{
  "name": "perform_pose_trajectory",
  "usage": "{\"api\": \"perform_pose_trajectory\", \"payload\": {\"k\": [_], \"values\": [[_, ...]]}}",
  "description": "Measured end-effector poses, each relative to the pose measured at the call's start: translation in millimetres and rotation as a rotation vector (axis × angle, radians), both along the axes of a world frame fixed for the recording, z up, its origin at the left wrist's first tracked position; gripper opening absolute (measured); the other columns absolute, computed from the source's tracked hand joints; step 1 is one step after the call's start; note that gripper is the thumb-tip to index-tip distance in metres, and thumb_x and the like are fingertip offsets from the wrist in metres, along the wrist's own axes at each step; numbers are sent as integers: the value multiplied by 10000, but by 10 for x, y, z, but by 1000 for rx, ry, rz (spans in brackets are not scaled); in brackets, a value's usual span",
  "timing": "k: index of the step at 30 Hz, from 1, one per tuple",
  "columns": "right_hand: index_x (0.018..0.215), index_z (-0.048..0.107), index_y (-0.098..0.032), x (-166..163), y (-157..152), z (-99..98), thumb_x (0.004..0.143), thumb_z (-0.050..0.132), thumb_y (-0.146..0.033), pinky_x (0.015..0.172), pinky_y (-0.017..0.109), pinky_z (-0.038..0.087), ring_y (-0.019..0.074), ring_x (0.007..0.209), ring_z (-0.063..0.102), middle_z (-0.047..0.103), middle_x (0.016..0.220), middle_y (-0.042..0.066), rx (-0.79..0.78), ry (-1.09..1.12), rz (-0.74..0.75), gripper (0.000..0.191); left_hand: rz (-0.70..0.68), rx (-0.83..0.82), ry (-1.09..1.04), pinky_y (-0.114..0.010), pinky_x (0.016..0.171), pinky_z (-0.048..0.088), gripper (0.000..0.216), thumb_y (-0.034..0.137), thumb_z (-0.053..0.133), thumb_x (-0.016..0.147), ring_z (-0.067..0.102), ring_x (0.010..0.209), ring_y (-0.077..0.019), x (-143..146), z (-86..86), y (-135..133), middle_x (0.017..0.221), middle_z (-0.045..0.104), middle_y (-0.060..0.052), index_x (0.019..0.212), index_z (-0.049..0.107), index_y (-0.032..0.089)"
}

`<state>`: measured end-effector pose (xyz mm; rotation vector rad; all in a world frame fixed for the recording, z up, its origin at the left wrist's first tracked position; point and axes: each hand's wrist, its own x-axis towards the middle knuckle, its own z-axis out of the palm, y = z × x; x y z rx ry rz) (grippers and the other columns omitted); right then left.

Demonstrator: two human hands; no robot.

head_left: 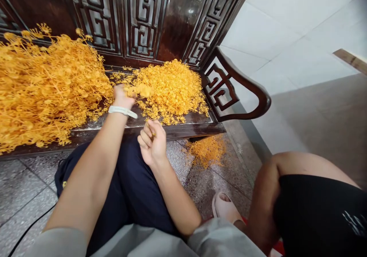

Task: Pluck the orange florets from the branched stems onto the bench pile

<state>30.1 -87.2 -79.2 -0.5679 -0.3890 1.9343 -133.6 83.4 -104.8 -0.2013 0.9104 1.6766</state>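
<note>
My left hand [124, 96], with a pale band on the wrist, reaches over the bench between two heaps of yellow-orange plastic flower pieces. A blurred yellow clump [142, 91] is at its fingertips; motion smears the fingers, so I cannot tell whether they grip it. In front of the bench edge, my right hand [155, 140] is closed, its curled fingers pinching a small yellow piece [154, 134]. The left heap [48, 85] is large, with stemmed, spidery flower sprays. The right heap [174, 89] is smaller and made of short loose flower heads.
The dark carved wooden bench [195, 129] has a lattice back and a curved armrest [258, 100] on the right. Orange stem-like scraps [208, 150] lie on the speckled floor below. Another person's bent knee [266, 184] and pink slipper [225, 207] are at the right.
</note>
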Motion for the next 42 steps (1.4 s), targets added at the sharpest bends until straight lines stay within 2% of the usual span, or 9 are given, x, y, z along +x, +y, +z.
{"api": "perform_pose_trajectory", "payload": {"k": [4, 8, 10, 14, 21, 28, 32, 36, 42], "values": [[720, 317, -221, 172, -118, -37, 949, 741, -348, 403, 180, 145, 15, 402, 161, 355, 607, -106, 188, -146, -27, 499, 149, 58, 113, -213, 393, 161, 333, 234, 455, 1112, 148, 400, -93, -383, 183, -60, 588, 214, 82, 797, 345, 230], [838, 469, -257, 336, 538, -140, 997, 652, -523, 527, 243, 436, 93, 526, 478, 500, 711, -44, 455, -562, -247, 360, -34, 170, 33, -236, 397, 109, 397, 246, 528, 1103, 91, 405, -69, -350, 305, -203, 574, 233, 85, 763, 326, 227], [1068, 587, -265, 423, 992, -190, 997, 554, -659, 879, 417, 611, 232, 1048, 714, 682, 1089, 99, 638, -921, -313, 402, -86, 221, -49, -249, 380, 145, 414, 230, 576, 1082, 111, 383, -66, -241, 326, -268, 551, 261, 82, 743, 339, 228], [1303, 620, -207, 529, 1438, -276, 879, 557, -873, 1304, 680, 323, 413, 1634, 348, 466, 1653, 246, 752, -1468, -317, 792, -82, 337, -121, -248, 368, 182, 433, 267, 576, 1104, 132, 356, -61, -48, 361, -356, 525, 274, 82, 728, 365, 229], [1087, 670, -246, 44, 852, -413, 829, 648, -886, 929, 480, 649, 287, 1091, 738, 772, 1093, 90, 249, -457, 169, 690, -16, 420, -90, -246, 371, 185, 511, 414, 551, 1148, 100, 359, -59, 186, 474, -479, 517, 210, 85, 712, 361, 226], [1121, 637, -263, -211, 942, -206, 859, 795, -299, 906, 323, 635, 137, 1009, 732, 726, 1130, -5, 162, -317, -146, 309, 28, 320, 129, -262, 370, 124, 493, 379, 873, 962, 192, 370, -51, 238, 408, -440, 527, 290, 78, 715, 479, 216], [1058, 597, -214, -197, 959, -84, 951, 496, -168, 874, 329, 654, 163, 978, 739, 753, 984, 46, -42, -79, 95, 154, 83, 301, 143, -237, 383, 87, 540, 317, 914, 922, 226, 369, -33, 232, 279, -315, 523, 305, 86, 700, 435, 206], [983, 583, -196, -220, 842, -113, 894, 442, -116, 624, 203, 543, 113, 637, 553, 632, 743, -1, -214, 110, 164, 185, 58, 243, 31, -237, 361, 65, 539, 417, 791, 999, 129, 339, -47, 149, 147, -281, 507, 207, 98, 725, 367, 230], [814, 515, -196, -74, 521, -168, 847, 488, -177, 421, 156, 199, 52, 485, 174, 544, 799, -25, -51, 142, 210, 47, 123, 70, -62, -229, 350, 182, 392, 296, 683, 1003, 199, 345, -85, -84, 113, -270, 512, 235, 98, 787, 359, 247]]}}
